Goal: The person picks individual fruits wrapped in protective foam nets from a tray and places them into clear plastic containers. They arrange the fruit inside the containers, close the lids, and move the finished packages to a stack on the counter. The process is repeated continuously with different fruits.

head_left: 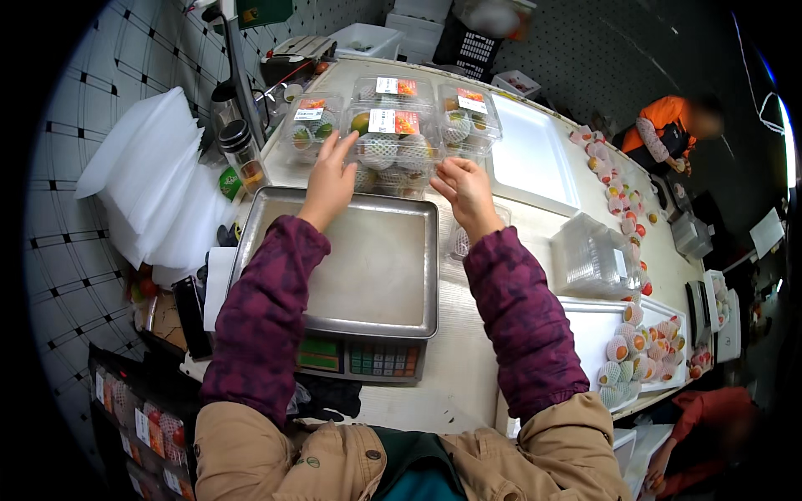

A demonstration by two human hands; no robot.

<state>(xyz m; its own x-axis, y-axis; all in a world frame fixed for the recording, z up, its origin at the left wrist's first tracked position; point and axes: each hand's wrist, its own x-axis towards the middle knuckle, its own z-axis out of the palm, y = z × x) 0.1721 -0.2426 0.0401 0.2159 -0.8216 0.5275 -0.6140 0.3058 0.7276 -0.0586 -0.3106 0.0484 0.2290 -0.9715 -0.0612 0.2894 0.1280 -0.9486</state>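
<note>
A clear plastic clamshell box of net-wrapped fruit [383, 152], with a white and orange label, sits between my hands on what looks like another filled box. My left hand [331, 181] is at its left side, fingers stretched out and apart against the plastic. At the right front corner, my right hand [468, 194] has its fingers curled together on the box's edge. More filled boxes surround it: one at the left [307, 132], one behind [404, 88] and one at the right [469, 122]. Before them lies the bare metal pan of a weighing scale [368, 267].
Right of the boxes lies a white tray [535, 154]. Stacked clear containers [591, 257] stand nearer, beside a white tray of net-wrapped fruit [639, 355]. White foam sheets [159, 188] and a dark-lidded jar [242, 153] are at left. Two other people [668, 134] are at right.
</note>
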